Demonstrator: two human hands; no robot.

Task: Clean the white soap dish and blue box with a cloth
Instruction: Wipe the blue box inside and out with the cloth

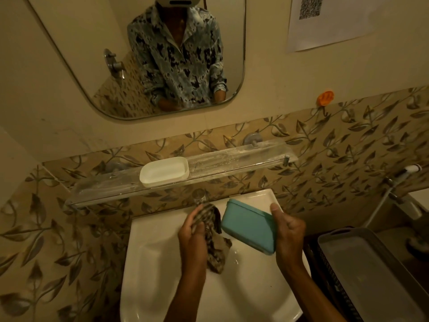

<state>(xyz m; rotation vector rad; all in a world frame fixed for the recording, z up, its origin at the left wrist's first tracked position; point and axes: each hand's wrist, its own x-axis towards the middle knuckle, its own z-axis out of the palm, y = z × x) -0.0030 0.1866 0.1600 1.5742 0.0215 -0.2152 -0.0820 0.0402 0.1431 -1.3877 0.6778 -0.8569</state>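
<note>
My right hand (289,231) grips the blue box (248,225) by its right side and holds it tilted above the white sink (151,263). My left hand (191,233) is closed on a patterned brown cloth (214,238), which hangs down just left of the box and touches its left edge. The white soap dish (164,171) sits on the glass shelf (232,159) above the sink, apart from both hands.
A tap (199,195) sticks out of the wall behind the cloth. A grey plastic basket (366,270) stands to the right of the sink. A mirror (148,54) hangs above the shelf, and a hose with a spray head (404,175) runs at the far right.
</note>
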